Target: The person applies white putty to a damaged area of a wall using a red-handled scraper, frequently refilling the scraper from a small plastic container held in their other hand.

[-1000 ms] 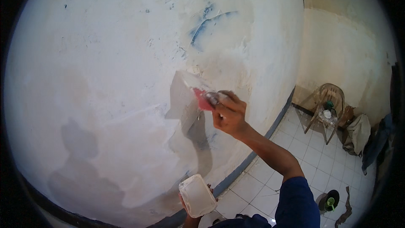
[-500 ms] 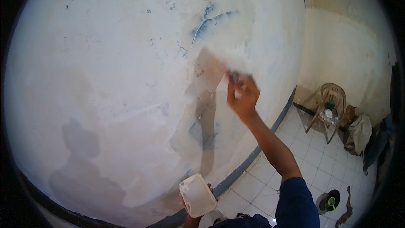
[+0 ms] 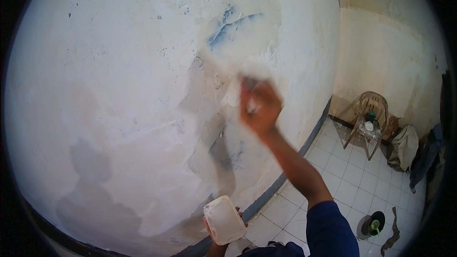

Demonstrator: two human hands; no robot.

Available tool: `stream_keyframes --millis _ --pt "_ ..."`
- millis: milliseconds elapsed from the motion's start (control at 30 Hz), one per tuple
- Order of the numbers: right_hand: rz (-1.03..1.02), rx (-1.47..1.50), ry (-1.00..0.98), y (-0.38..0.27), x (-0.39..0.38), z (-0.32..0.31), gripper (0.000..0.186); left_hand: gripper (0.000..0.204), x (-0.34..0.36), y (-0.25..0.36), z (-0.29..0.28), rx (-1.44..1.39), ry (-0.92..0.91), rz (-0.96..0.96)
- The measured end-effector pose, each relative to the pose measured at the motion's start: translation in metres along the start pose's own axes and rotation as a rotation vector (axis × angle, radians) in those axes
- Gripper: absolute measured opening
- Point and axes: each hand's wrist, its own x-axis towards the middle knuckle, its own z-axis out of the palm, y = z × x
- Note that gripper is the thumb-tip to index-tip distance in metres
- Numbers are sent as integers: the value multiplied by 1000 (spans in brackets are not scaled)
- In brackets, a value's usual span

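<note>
While the left hand (image 3: 215, 242) grips a white tub (image 3: 224, 219), the blurred right hand's (image 3: 259, 107) grasp is unclear.

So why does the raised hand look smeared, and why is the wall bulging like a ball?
In the head view the right hand is blurred by motion, so what it holds can't be made out; the left hand with its white tub is sharp. The fisheye lens bends the wall round. Soft light casts the arm's shadow on the plaster.
</note>
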Motion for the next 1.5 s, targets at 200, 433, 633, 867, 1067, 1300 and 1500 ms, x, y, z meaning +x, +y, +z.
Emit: stream_keyframes --millis 200,433,633,867,1067,1300,1500 --pt "267 -256 270 189 69 -8 19 100 7 -6 74 79 13 3" --pt "189 -410 130 169 63 21 14 101 0 4 25 -8 -19 92" --pt "-153 -49 -108 28 4 -2 15 102 11 1 41 -104 21 -51" --pt "-248 69 -50 30 9 -20 5 102 9 -10 68 233 104 -4" --pt "-3 -262 314 204 128 -21 14 101 5 -7 62 -116 62 -21" --pt "-49 -131 177 222 194 1 21 100 3 -9 39 -193 31 67" --pt "62 -461 -96 183 191 -9 27 99 4 -11 26 -235 29 91"
